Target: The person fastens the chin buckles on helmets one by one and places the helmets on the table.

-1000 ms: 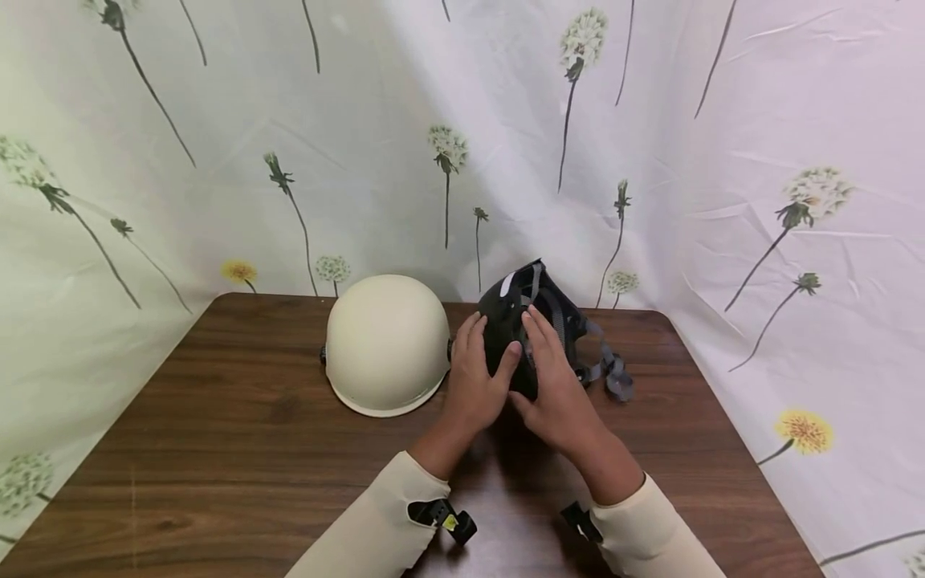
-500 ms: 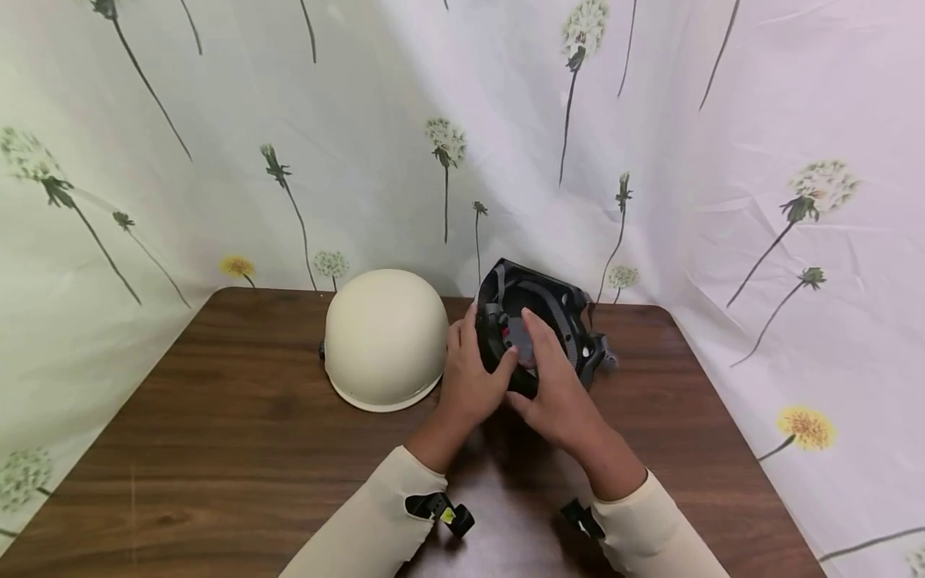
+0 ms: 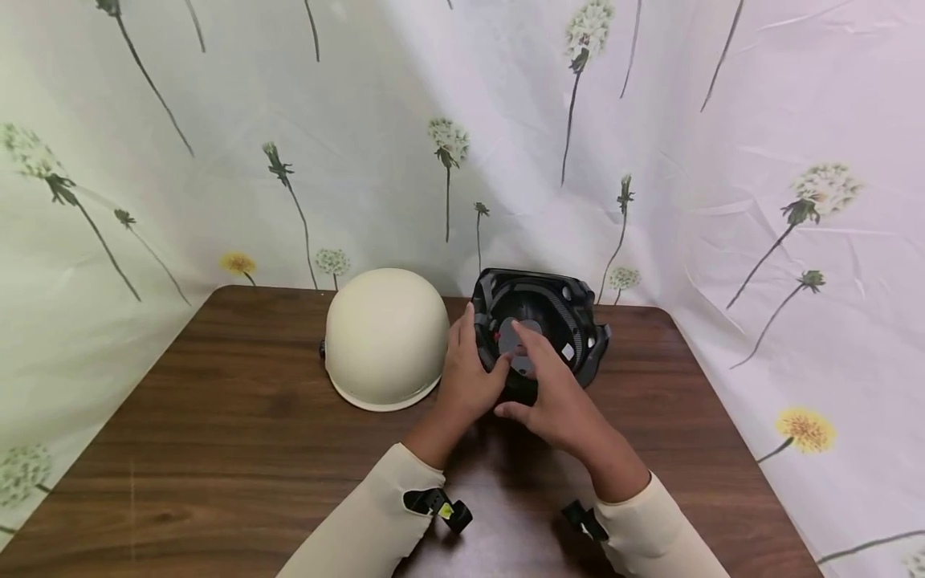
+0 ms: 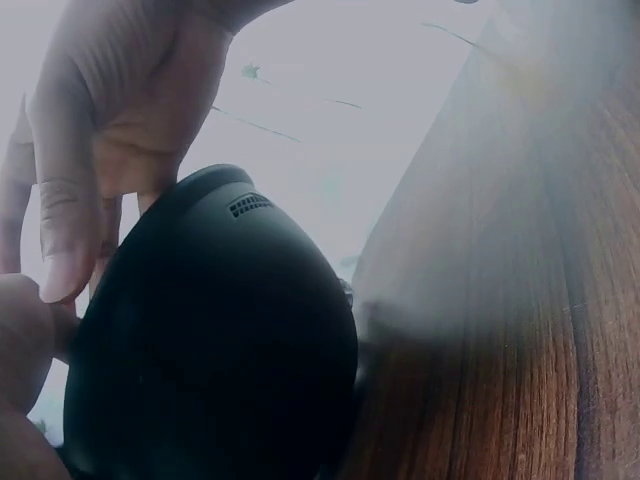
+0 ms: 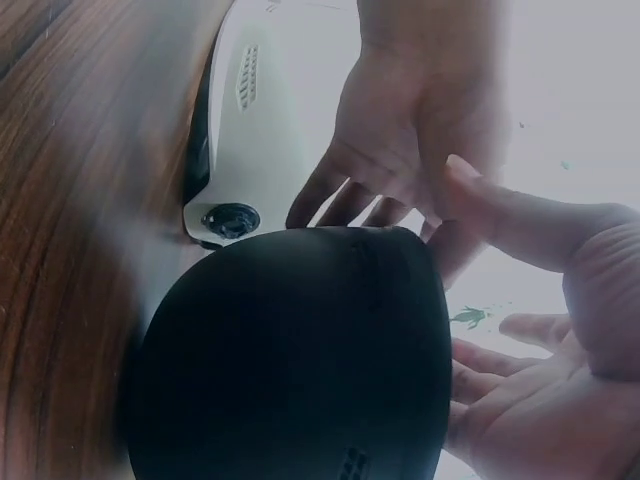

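Observation:
The black helmet [image 3: 571,301] lies on its crown at the back of the table, with its padded inside facing up. My left hand [image 3: 466,373] touches the helmet's left side with straight fingers, and its thumb reaches out over the opening. Above the near rim is my right hand [image 3: 552,385], fingers extended over the hollow and thumb spread apart. In the right wrist view, the left fingertips [image 5: 345,205] sit against the dark outer shell [image 5: 300,350]. A cream helmet [image 3: 386,337] stands dome up, just left of the black one.
The brown wood-grain table [image 3: 238,449] ends at a white sheet [image 3: 361,160] printed with dandelions, hung behind it and along both sides. Black strap mounts [image 3: 441,507] show at the wrists, by the cream sleeves [image 3: 361,522].
The black helmet has tipped over from its side onto its crown, so its inside now faces up. The cream helmet has stayed in place. Both hands have shifted only slightly.

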`<act>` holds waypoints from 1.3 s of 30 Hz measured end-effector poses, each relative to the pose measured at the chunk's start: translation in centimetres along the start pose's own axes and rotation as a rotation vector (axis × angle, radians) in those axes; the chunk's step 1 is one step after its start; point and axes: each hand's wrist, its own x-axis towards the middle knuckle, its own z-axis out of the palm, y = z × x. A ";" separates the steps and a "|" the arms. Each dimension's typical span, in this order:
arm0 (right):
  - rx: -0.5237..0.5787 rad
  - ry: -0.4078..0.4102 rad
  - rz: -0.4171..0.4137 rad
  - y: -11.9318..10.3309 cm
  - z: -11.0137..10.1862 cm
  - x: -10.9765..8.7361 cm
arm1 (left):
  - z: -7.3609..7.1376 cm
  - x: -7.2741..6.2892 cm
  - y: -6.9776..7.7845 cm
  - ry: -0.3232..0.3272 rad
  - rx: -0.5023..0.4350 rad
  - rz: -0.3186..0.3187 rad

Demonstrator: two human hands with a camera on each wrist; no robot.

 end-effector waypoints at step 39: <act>0.122 -0.031 -0.026 0.6 -0.4 -0.2 | -0.2 -0.3 0.8 -0.060 0.107 -0.121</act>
